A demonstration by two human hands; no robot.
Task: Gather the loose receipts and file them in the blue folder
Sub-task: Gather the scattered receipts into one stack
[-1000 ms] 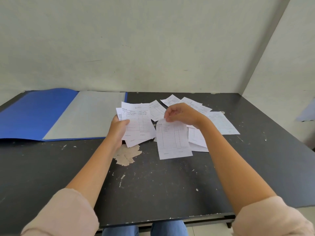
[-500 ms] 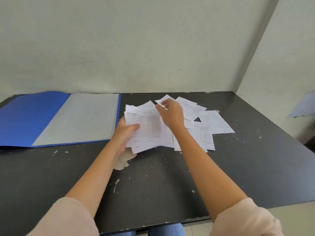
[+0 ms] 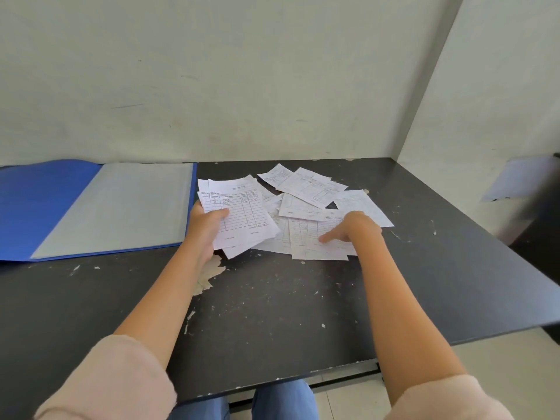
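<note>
- Sits at a black table (image 3: 272,313), both forearms stretched forward over it, pale pink sleeves (image 3: 115,380) bunched near the elbows.
- Grips a fanned stack of receipts (image 3: 245,216) in the left hand (image 3: 203,231): thumb (image 3: 218,213) clamped flat across the top sheet, remaining fingers curled underneath and hidden by the paper.
- Holds this stack tilted up off the table, just right of the blue folder (image 3: 45,207), the ruled, handwritten face of the top sheet turned toward the camera.
- Rests the right hand (image 3: 357,228) knuckles-up on the loose receipts (image 3: 306,192), thumb stretched out leftward and lying on the nearest sheet (image 3: 315,250).
- Hides the other right fingers under the back of the hand; cannot tell whether spread, pressed together or pinching paper.
- Shows the loose receipts overlapping in a messy heap toward the back middle of the table, touching the held stack on one side.
- Shows the blue folder open and flat at the back left, blue cover on the left, grey inner leaf (image 3: 121,207) on the right.
- Shows a pale chipped patch (image 3: 212,271) in the table surface just below the left wrist, white flecks scattered nearby.
- Shows blue trousers (image 3: 281,398) under the near table edge, plain pale walls (image 3: 242,71) behind and to the right.
</note>
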